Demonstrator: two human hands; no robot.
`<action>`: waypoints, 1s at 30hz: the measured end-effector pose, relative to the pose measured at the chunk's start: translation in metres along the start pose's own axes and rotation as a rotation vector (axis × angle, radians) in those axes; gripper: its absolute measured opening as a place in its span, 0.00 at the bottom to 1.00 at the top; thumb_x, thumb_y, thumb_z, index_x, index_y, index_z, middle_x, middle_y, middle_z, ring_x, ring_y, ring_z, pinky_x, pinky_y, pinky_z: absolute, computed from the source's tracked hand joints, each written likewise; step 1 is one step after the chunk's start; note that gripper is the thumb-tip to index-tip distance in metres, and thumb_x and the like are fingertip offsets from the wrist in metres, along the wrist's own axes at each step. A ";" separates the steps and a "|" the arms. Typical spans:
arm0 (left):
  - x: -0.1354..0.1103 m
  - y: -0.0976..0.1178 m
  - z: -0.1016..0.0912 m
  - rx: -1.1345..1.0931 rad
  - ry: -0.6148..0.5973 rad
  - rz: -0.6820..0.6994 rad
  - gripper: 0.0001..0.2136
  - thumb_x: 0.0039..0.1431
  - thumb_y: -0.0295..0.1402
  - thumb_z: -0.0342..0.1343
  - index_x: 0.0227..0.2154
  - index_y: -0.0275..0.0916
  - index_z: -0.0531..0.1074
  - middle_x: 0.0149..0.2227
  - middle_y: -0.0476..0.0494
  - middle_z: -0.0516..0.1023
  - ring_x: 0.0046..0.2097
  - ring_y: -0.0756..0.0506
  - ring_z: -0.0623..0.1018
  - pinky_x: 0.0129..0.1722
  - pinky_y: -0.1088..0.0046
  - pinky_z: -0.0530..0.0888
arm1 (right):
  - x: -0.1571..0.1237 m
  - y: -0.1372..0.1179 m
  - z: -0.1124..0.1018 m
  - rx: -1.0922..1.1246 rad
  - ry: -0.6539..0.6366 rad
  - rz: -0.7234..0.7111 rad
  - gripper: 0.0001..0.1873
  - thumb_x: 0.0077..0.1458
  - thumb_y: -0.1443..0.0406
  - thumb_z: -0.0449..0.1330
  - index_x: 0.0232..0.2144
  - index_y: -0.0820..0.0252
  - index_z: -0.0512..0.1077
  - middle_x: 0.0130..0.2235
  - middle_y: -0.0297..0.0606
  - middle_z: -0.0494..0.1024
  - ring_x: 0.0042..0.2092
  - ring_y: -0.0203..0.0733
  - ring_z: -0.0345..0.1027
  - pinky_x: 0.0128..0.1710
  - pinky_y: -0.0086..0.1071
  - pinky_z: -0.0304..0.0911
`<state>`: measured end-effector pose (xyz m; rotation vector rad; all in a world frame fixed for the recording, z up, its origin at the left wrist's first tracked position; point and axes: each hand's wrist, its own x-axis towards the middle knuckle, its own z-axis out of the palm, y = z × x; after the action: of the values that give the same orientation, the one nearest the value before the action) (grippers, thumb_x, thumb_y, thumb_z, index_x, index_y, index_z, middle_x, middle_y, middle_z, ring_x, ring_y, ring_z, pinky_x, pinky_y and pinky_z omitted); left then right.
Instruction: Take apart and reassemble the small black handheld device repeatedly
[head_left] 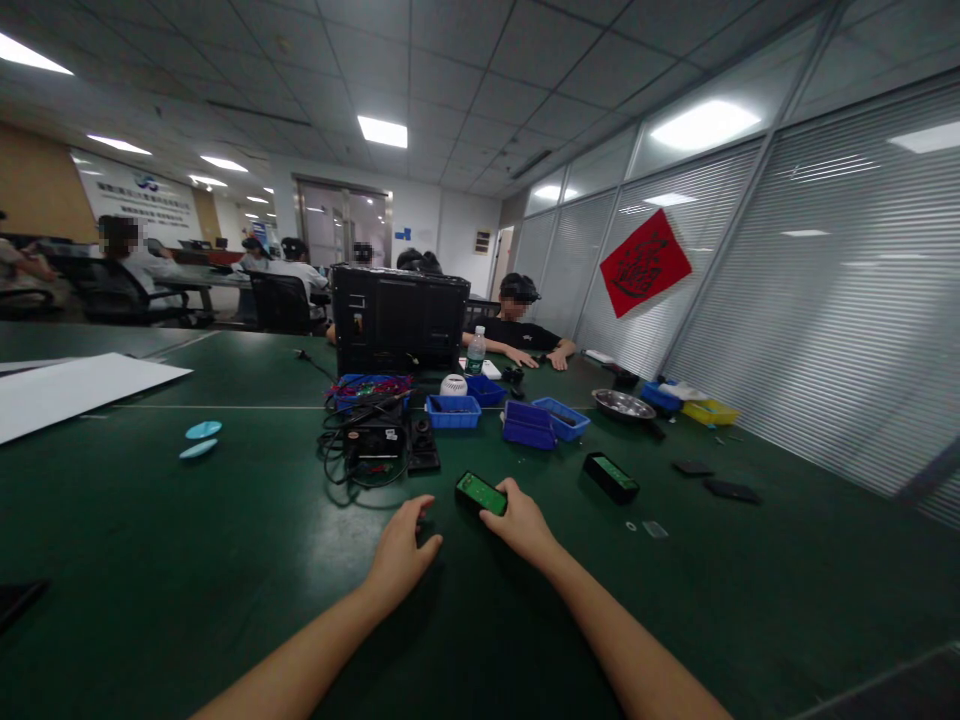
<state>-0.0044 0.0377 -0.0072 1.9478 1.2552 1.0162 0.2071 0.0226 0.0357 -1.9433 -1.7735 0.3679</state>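
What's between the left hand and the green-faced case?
In the head view, only bare green tabletop shows between the left hand and the green-faced case, held by the right hand.

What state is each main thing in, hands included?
Black rectangular green-faced box, held, green face showing
Right hand, closed on that box
Left hand, open, holding nothing
Separate black green-faced box, lying green face up
Clear plastic green-labelled bottle, standing upright
White rectangular ceiling light, lit
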 end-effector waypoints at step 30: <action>0.000 0.005 -0.002 0.048 0.000 0.064 0.17 0.45 0.29 0.51 0.42 0.41 0.67 0.45 0.45 0.69 0.46 0.46 0.70 0.47 0.68 0.67 | -0.024 -0.030 0.012 -0.533 0.242 -0.652 0.29 0.46 0.62 0.59 0.51 0.64 0.60 0.46 0.50 0.67 0.43 0.50 0.57 0.41 0.41 0.53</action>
<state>-0.0041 0.0362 -0.0021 2.0366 1.2350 1.0267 0.1720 0.0026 0.0378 -1.4814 -2.3455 -0.5861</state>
